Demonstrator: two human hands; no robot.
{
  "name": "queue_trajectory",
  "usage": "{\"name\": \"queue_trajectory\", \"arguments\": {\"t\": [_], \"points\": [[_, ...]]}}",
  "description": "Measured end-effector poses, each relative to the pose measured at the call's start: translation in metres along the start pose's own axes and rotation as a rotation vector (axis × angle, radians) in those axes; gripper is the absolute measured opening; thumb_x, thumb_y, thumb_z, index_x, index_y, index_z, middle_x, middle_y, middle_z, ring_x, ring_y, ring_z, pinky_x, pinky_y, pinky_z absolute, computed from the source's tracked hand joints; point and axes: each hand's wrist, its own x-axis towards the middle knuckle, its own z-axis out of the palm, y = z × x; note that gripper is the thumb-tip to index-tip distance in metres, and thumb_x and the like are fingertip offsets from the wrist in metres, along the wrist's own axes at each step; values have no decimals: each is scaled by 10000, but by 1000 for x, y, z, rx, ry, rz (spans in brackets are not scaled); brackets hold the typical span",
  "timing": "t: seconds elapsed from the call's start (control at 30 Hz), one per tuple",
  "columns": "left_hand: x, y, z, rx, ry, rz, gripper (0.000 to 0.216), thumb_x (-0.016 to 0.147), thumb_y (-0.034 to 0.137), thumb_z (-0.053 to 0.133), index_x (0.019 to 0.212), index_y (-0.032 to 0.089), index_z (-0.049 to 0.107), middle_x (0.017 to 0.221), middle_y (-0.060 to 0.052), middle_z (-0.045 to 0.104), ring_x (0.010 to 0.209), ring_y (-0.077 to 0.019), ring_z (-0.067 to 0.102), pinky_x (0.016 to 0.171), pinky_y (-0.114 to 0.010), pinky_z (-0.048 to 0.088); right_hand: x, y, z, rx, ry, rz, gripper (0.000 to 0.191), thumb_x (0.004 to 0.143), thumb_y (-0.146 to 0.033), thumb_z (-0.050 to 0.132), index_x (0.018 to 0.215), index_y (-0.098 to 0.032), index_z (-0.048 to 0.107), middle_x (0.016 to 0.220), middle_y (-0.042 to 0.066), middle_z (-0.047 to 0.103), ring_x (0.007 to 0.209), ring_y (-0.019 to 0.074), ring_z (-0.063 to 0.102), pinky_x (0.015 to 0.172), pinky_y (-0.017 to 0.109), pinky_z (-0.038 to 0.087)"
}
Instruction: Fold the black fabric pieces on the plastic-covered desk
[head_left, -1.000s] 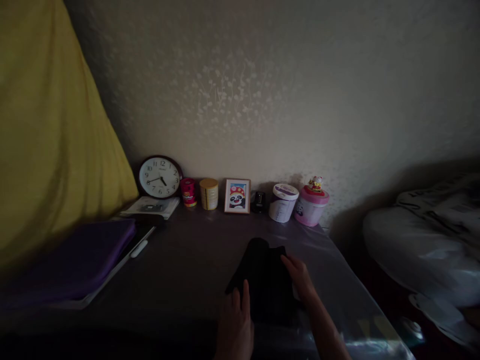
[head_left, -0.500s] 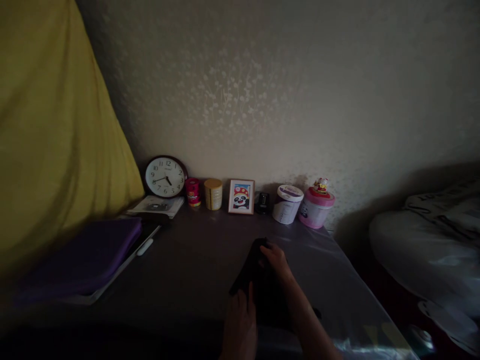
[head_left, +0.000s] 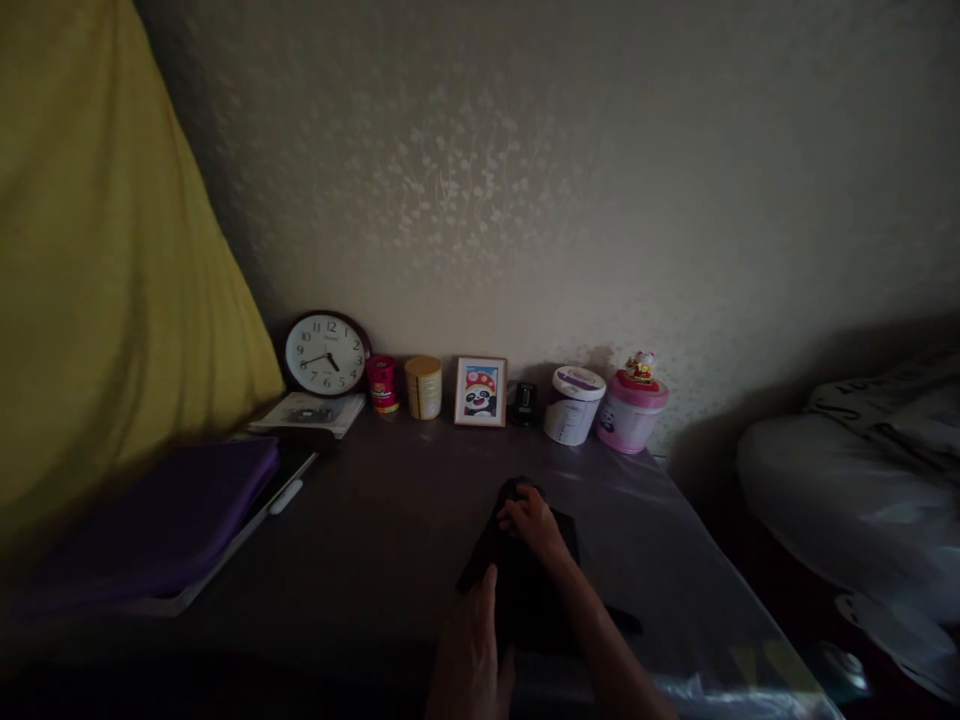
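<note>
One black item (head_left: 525, 592) lies beneath the curled right hand (head_left: 534, 524) and beside the left hand (head_left: 472, 640). Whether either grips it, I cannot tell.

Two human hands, near side, both bare. Left hand (head_left: 469, 650): broad back, slim fingers, rounded tips; outline goes soft in the shadow, near end cut off by the bottom edge. Left wrist too dark to make out. Right hand (head_left: 534, 525): looks smaller since it's farther out; slim fingers, compact back, narrow wrist. Right forearm (head_left: 604, 640): bare from wrist to the near edge, smooth plain outline, slim at the far end, widening steadily toward the near end. Nails, creases, small markings on either hand: too dim and blurred to tell.
</note>
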Motion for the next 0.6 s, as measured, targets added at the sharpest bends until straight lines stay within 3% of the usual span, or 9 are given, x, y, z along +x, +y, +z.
{"name": "queue_trajectory", "arguments": {"t": [0.13,0.2,0.33,0.43,0.5,0.6], "points": [[9,13,-23,90,-204,-13,935,644,43,497,1397,320,17,1215,-85,496,1069,-234,501,899,-370,386,0,0,-3,-161,-66,-85,256,777,-203,441,1020,-163,510,813,34,701,631,115,649,535,204,479],[13,15,-26,126,-246,-18,905,631,40,488,1397,309,89,1223,-100,478,1070,-254,481,905,-397,368,-6,-5,-4,-268,-70,-154,250,774,-187,440,993,-185,561,796,15,706,648,119,647,582,220,480],[14,11,-19,96,-225,-58,839,617,55,472,1396,164,180,1218,-128,480,1070,-258,450,923,-382,349,-37,-15,-5,-385,-69,-424,235,821,-224,441,941,-235,643,873,9,701,814,150,636,751,267,470],[12,9,-12,71,-187,-71,810,628,57,469,1390,144,208,1222,-121,484,1065,-244,448,925,-357,347,-59,-12,-8,-440,-87,-605,259,870,-253,412,968,-247,652,952,29,684,935,173,597,835,301,449],[11,9,-10,73,-170,-80,781,654,53,444,1392,152,205,1227,-112,486,1066,-238,449,924,-351,345,-61,-5,-12,-491,-87,-674,273,886,-254,399,997,-240,648,1003,44,673,1023,188,558,898,342,421],[10,11,-10,80,-167,-93,763,674,46,428,1393,151,198,1236,-109,488,1080,-239,447,931,-354,335,-38,9,-18,-570,-58,-731,271,890,-254,408,1034,-242,638,1086,42,654,1138,204,494,1008,435,313]]}}
